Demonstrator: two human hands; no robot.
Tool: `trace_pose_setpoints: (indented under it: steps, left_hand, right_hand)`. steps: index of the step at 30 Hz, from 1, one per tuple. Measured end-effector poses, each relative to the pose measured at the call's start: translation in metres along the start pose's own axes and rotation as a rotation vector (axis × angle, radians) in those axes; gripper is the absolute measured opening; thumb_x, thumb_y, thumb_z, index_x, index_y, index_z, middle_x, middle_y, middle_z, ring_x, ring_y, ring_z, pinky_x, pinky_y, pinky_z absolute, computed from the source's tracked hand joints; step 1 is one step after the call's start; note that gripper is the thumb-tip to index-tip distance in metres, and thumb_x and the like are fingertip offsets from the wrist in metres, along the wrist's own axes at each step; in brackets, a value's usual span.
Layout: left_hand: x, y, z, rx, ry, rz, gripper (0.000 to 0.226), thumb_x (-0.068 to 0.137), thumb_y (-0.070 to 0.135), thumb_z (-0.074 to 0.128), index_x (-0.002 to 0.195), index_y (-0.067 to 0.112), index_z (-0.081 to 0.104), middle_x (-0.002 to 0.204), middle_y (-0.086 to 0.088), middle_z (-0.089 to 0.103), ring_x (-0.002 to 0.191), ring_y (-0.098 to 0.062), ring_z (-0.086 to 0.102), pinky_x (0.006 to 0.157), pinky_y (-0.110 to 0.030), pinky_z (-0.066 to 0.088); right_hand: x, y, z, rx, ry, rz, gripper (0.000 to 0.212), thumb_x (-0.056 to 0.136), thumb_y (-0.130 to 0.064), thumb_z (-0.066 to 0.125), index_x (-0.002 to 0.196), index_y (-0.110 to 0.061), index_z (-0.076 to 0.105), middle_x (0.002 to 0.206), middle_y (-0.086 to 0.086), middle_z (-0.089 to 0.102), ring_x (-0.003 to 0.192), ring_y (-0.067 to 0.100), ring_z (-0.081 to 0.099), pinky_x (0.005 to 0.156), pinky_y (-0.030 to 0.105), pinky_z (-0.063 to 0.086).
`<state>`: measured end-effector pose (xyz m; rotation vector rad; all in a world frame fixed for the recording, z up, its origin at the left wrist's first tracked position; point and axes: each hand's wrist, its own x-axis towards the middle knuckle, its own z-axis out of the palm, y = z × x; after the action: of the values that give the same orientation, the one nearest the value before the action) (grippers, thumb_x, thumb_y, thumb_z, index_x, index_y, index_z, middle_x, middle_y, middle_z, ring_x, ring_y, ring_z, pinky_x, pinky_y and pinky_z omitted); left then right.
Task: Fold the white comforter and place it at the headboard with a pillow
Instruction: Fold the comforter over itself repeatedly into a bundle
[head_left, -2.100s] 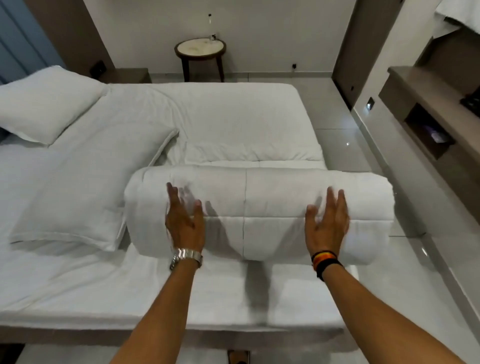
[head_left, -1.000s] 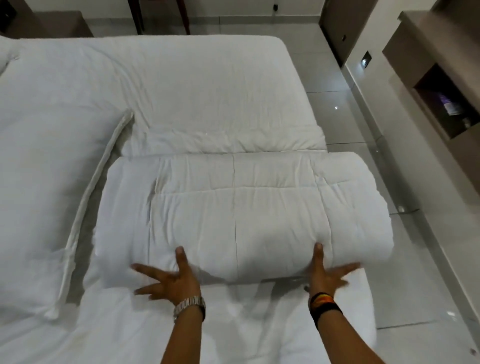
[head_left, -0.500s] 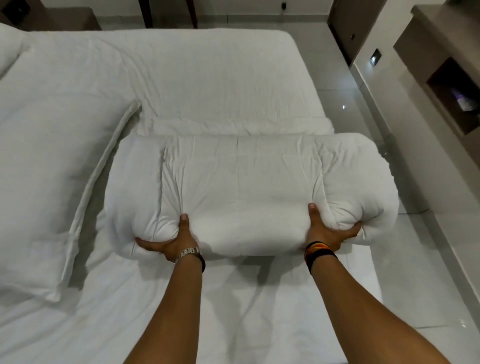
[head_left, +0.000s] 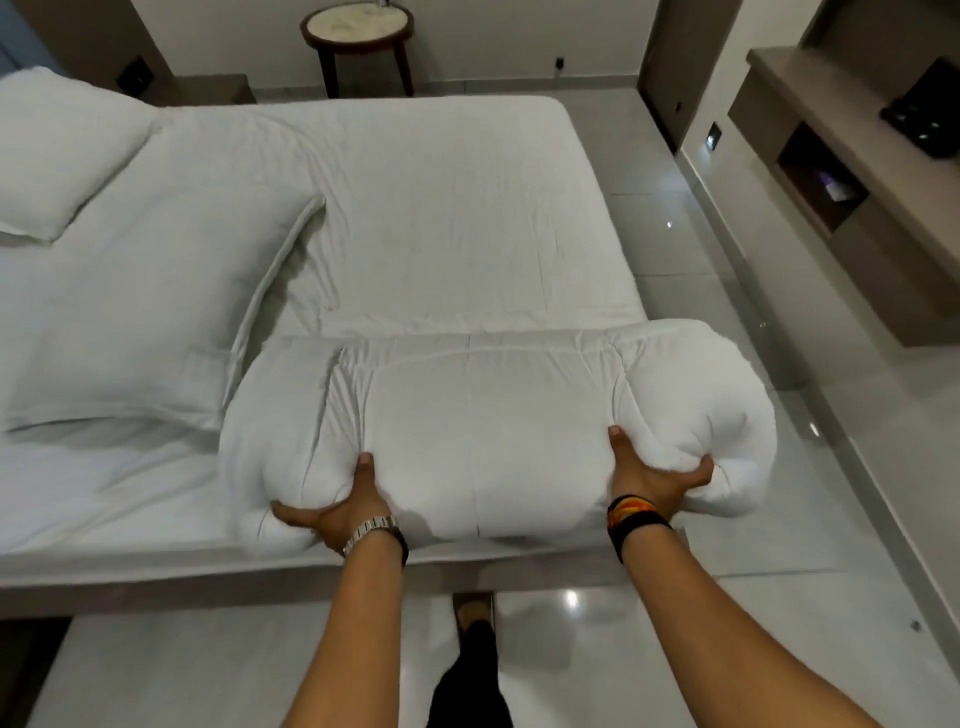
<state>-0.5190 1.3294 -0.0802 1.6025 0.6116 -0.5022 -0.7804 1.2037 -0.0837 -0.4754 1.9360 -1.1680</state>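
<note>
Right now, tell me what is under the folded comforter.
Both hands grip the comforter from below: left hand, right hand, thumbs on top, fingers tucked beneath. It sits at the bed's near edge; the surface directly under it is covered.

At the top centre of the frame stands a small round side table with a pale top and dark wooden legs (head_left: 357, 32), on a floor of glossy light grey tiles (head_left: 691, 244) that catch bright spots of light. Along the right edge runs a taupe wall-mounted shelf unit (head_left: 852, 171) with an open dark cubby (head_left: 821, 179); something pale lies inside, too dim to identify. A dark object (head_left: 924, 111), possibly a device, sits on the unit's upper surface. A dark wooden door panel (head_left: 685, 57) stands upper right.
</note>
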Motion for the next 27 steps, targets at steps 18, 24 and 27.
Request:
trace_pose_setpoints:
  steps: [18,24,27]
  left_hand:
    - [0.071,0.049,0.132,1.246,-0.124,1.379,0.077,0.100,0.075,0.018,0.165,0.036,0.029,0.176,-0.015,-0.002,0.162,-0.036,-0.006,0.122,-0.068,-0.005]
    - [0.146,0.013,0.231,1.330,-0.172,1.365,0.083,0.099,0.080,0.020,0.168,0.035,0.012,0.176,-0.015,-0.005,0.161,-0.036,-0.013,0.119,-0.067,-0.021]
    - [0.168,0.004,0.272,1.389,-0.237,1.343,0.084,0.099,0.080,0.022,0.168,0.033,0.013,0.176,-0.017,-0.005,0.161,-0.037,-0.015,0.120,-0.070,-0.016]
  right_hand:
    - [0.072,-0.069,0.118,-1.244,-0.333,-1.404,0.070,0.102,-0.066,0.023,0.163,-0.032,0.024,0.170,0.019,0.017,0.157,0.038,0.012,0.117,0.075,-0.006]
    - [0.140,-0.034,0.209,-1.425,-0.411,-1.163,0.088,0.090,-0.089,0.018,0.163,-0.043,0.003,0.174,0.009,0.005,0.159,0.032,-0.001,0.109,0.084,-0.004]
    - [0.162,-0.021,0.247,-1.489,-0.421,-1.080,0.087,0.088,-0.090,0.009,0.162,-0.047,-0.005,0.174,0.005,0.000,0.159,0.029,-0.006,0.109,0.082,-0.005]
